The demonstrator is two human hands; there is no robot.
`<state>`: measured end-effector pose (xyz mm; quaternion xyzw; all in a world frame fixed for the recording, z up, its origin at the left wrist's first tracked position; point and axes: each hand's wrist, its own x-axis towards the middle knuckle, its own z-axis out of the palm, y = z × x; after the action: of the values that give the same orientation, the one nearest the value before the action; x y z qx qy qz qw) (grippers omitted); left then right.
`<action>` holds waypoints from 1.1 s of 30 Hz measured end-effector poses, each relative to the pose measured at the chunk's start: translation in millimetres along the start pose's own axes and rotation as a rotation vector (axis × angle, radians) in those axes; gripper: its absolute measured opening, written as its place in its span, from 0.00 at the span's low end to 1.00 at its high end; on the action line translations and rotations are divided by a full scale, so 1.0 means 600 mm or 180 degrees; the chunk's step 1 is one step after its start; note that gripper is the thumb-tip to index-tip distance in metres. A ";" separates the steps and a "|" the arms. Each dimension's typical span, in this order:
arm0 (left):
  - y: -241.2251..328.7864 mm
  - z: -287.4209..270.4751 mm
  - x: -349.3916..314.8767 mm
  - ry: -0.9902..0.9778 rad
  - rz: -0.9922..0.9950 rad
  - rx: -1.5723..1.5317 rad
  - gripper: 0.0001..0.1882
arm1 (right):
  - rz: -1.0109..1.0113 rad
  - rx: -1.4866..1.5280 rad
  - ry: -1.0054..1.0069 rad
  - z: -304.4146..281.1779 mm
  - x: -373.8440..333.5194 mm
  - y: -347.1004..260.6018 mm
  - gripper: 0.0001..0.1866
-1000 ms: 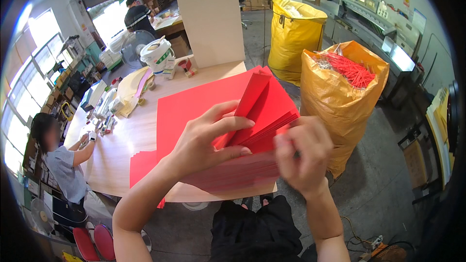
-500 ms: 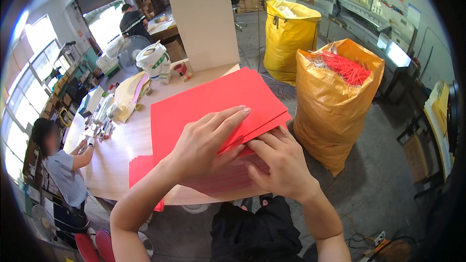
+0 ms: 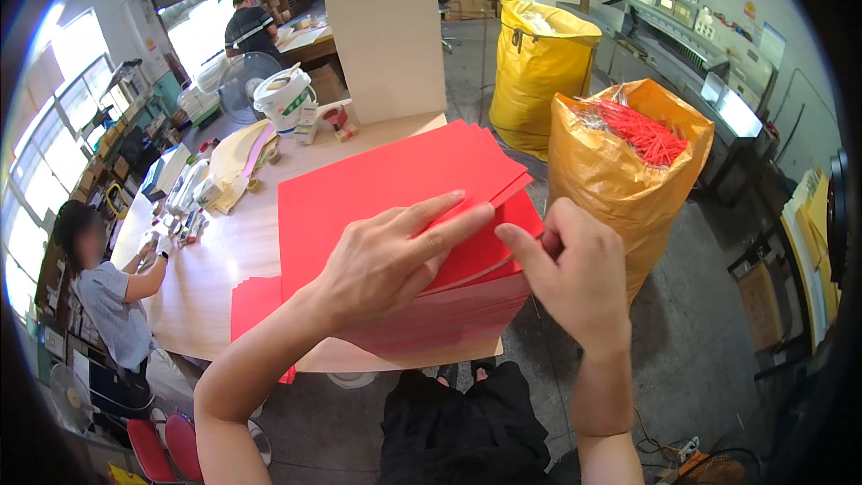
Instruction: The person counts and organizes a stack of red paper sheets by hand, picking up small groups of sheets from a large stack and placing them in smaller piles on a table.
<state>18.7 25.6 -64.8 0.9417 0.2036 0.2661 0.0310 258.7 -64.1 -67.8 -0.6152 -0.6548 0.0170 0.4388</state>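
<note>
Left hand [image 3: 386, 256] spread flat on the red stack [image 3: 395, 216] at the table [image 3: 206, 287] edge, pressing sheets down, likely so they stay squared. Right hand [image 3: 575, 274] pinching the near corner, lifting the top sheets there.

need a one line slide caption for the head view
Left hand flat on a stack of red paper sheets, right hand at its near corner, on a wooden table.

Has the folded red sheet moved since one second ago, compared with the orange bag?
Yes. The red sheet, raised before beside the orange bag, now lies flat on the stack, pressed by the left hand.
</note>
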 end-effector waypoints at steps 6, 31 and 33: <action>-0.001 -0.007 0.002 0.0126 -0.0150 -0.0320 0.20 | 0.1221 0.3524 -0.0128 0.039 0.021 0.018 0.23; 0.008 -0.008 0.006 0.0183 -0.0221 -0.0437 0.23 | 0.0307 0.2348 0.0218 0.060 0.021 0.043 0.21; 0.008 -0.009 0.005 0.0149 -0.0232 -0.0429 0.23 | 0.0361 0.2405 0.0171 0.063 0.023 0.047 0.21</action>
<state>19.8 22.3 -57.9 0.9230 0.2200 0.2997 0.0993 260.4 -26.6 -99.5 -0.4455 -0.5555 0.2652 0.6500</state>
